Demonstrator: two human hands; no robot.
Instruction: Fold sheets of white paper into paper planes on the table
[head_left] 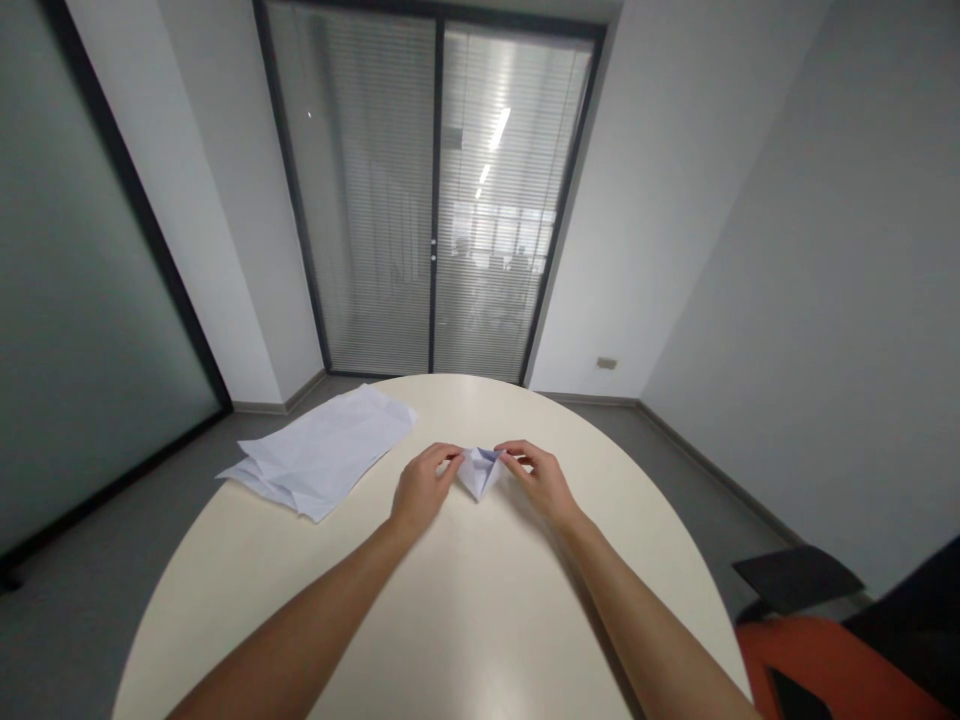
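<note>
A small folded white paper shape [478, 470] rests on the round cream table [450, 600], pointing toward me. My left hand [421, 488] pinches its left edge with fingers closed. My right hand [538, 480] pinches its right edge the same way. Both forearms stretch out over the table toward the paper.
A loose stack of creased white paper sheets [322, 452] lies at the table's far left, hanging over the edge. An orange and black chair [840, 650] stands at the lower right. Beyond the table are a grey floor, a glass door with blinds [431, 200] and white walls.
</note>
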